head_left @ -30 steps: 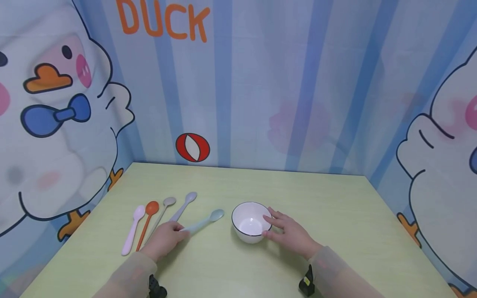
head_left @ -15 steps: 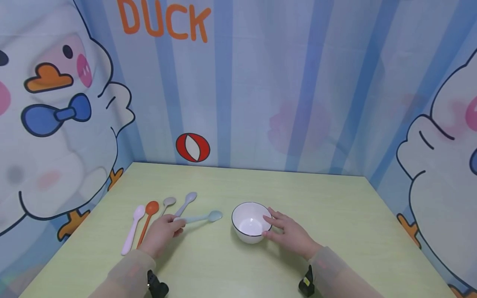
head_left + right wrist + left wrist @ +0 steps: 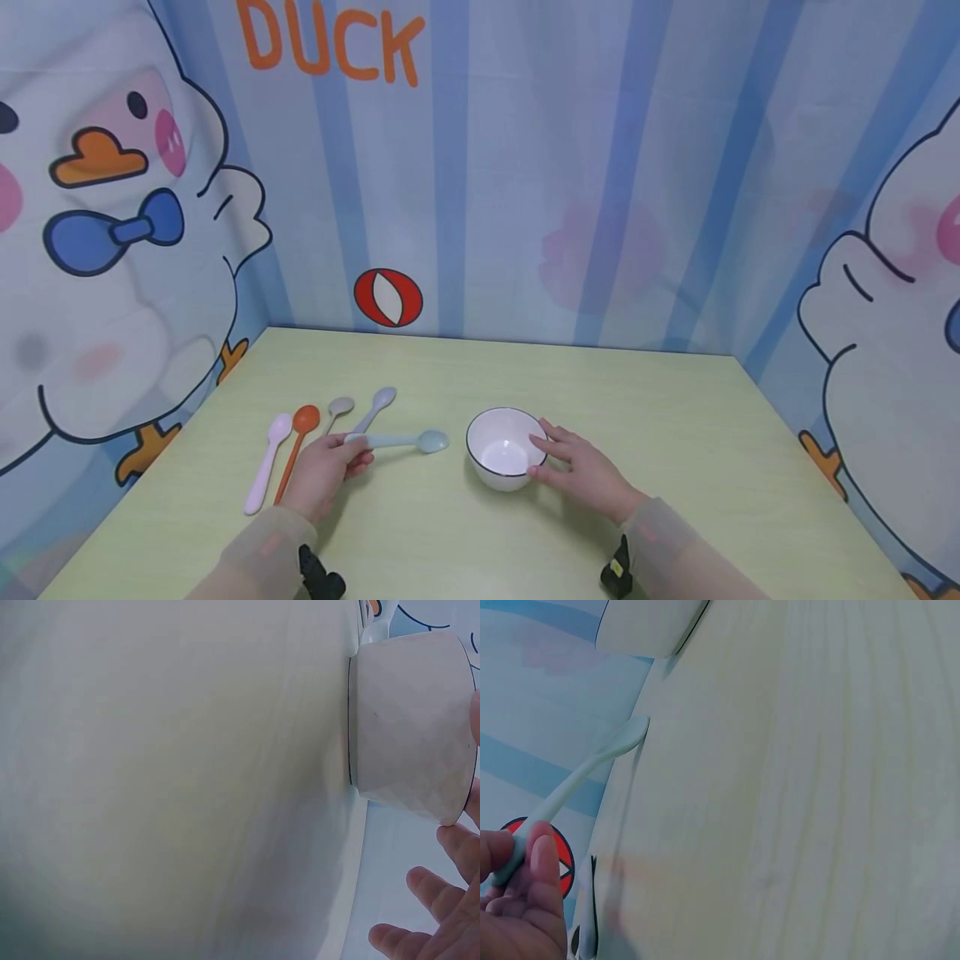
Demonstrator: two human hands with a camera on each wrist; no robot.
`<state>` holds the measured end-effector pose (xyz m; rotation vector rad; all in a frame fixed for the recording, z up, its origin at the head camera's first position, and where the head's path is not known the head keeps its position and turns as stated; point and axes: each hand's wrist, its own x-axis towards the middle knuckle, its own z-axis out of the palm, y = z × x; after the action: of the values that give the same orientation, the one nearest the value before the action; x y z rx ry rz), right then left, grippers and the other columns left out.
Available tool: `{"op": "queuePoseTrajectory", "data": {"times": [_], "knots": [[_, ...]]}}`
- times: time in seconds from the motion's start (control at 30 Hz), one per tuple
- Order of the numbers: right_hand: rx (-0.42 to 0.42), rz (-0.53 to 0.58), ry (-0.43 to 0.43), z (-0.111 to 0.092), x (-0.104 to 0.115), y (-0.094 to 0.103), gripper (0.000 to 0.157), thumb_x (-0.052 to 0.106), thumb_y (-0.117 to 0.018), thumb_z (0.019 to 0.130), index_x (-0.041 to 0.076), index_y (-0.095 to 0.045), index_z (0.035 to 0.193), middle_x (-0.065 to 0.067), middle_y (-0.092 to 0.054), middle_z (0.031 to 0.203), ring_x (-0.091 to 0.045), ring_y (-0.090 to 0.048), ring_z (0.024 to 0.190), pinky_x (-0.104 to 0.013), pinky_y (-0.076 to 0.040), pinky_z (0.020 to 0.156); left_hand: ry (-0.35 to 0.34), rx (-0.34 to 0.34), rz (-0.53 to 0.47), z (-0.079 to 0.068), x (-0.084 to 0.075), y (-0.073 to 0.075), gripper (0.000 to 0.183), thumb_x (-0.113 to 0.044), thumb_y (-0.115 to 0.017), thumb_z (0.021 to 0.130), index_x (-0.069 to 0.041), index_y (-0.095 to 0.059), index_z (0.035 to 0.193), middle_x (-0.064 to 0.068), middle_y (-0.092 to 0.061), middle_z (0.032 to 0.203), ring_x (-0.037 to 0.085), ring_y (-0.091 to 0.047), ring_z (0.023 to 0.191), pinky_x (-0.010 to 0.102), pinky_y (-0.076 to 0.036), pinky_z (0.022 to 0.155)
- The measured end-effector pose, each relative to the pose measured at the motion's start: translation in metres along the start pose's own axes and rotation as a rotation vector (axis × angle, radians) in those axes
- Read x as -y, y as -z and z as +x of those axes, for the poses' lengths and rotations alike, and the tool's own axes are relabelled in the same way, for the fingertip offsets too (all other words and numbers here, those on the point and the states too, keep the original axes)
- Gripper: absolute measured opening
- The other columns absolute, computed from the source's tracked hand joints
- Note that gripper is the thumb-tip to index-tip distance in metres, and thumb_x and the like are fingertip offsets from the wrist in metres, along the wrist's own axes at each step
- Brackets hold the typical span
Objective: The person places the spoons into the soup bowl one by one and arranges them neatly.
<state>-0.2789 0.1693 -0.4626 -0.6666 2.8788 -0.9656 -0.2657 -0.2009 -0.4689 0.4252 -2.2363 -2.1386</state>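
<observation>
1. Left hand (image 3: 324, 477): thumb and fingers clamped together on the green spoon (image 3: 401, 441), near the end of its handle.
2. Right hand (image 3: 587, 475): fingers spread apart, with 2 tips at the right side of the bowl's rim; the index finger reaches over into the bowl (image 3: 501, 482).
3. The green spoon points right, its head near the bowl but outside it. Its handle is off the table (image 3: 465, 550); whether its head touches the wood, I cannot tell.
4. The bowl is white with a dark rim and stands upright between the 2 hands.
5. 4 more spoons lie at left: pink spoon (image 3: 267, 465), orange spoon (image 3: 302, 433), grey spoon (image 3: 341, 406), lilac spoon (image 3: 382, 400). The left hand hides part of the orange and grey handles; the green spoon crosses in front of the lilac handle.
6. Behind hangs a blue striped curtain (image 3: 510, 183) lettered "DUCK".
</observation>
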Motion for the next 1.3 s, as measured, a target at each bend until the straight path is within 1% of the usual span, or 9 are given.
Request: {"op": "queuePoseTrajectory", "data": {"times": [0.2,0.33,0.47,0.67,0.83,1.03,1.3], "knots": [[-0.003,-0.003,0.007,0.0,-0.001,0.0,0.064,0.051,-0.065,0.087,0.016,-0.053,0.139,-0.004,-0.033,0.154,-0.034,-0.028,0.14,-0.056,-0.026,0.109,0.005,0.002,-0.083,0.001,0.003,0.001,0.038,-0.011,-0.054,0.098,0.014,-0.05,0.126,0.013,-0.069,0.088,0.009,-0.064,0.072,0.021,-0.053,0.066],[-0.007,-0.008,0.01,0.0,-0.001,-0.001,0.063,0.051,-0.065,0.087,0.017,-0.053,0.138,-0.003,-0.034,0.153,-0.034,-0.028,0.14,-0.055,-0.026,0.109,0.018,-0.006,-0.138,0.0,0.004,0.001,0.04,-0.01,-0.054,0.098,0.015,-0.047,0.129,0.012,-0.069,0.086,0.009,-0.064,0.071,0.02,-0.053,0.065],[-0.007,-0.01,0.013,0.0,-0.002,-0.001,0.064,0.052,-0.065,0.087,0.016,-0.053,0.138,-0.003,-0.034,0.153,-0.035,-0.028,0.14,-0.056,-0.026,0.108,0.037,-0.015,-0.162,-0.001,0.003,0.002,0.041,-0.01,-0.053,0.099,0.013,-0.044,0.132,0.011,-0.069,0.086,0.008,-0.064,0.071,0.019,-0.053,0.065],[-0.005,-0.003,0.014,0.0,-0.001,0.0,0.065,0.052,-0.064,0.087,0.015,-0.053,0.139,-0.004,-0.033,0.154,-0.036,-0.027,0.14,-0.057,-0.026,0.108,0.046,-0.034,-0.162,-0.002,0.0,0.003,0.041,-0.01,-0.053,0.098,0.011,-0.045,0.133,0.009,-0.068,0.086,0.009,-0.063,0.072,0.019,-0.052,0.066],[0.002,-0.002,0.008,0.0,-0.001,0.0,0.065,0.053,-0.064,0.087,0.016,-0.052,0.139,-0.003,-0.033,0.154,-0.035,-0.027,0.141,-0.056,-0.025,0.109,0.051,-0.04,-0.149,-0.002,-0.003,0.004,0.041,-0.012,-0.053,0.099,0.01,-0.047,0.132,0.011,-0.068,0.089,0.009,-0.062,0.073,0.02,-0.052,0.067],[0.0,0.01,0.005,-0.001,0.001,0.0,0.065,0.053,-0.064,0.086,0.016,-0.052,0.139,-0.004,-0.033,0.154,-0.035,-0.027,0.141,-0.056,-0.026,0.108,0.058,-0.016,-0.146,-0.002,-0.007,0.008,0.043,-0.016,-0.053,0.099,0.008,-0.046,0.134,0.012,-0.068,0.094,0.01,-0.063,0.077,0.02,-0.053,0.07],[0.002,0.01,0.0,0.0,-0.001,0.0,0.064,0.052,-0.065,0.086,0.017,-0.052,0.139,-0.003,-0.032,0.154,-0.034,-0.026,0.141,-0.055,-0.025,0.109,0.055,-0.001,-0.132,-0.001,-0.022,0.009,0.043,-0.022,-0.056,0.099,0.003,-0.049,0.134,0.009,-0.068,0.098,0.016,-0.065,0.087,0.021,-0.053,0.077]]}}
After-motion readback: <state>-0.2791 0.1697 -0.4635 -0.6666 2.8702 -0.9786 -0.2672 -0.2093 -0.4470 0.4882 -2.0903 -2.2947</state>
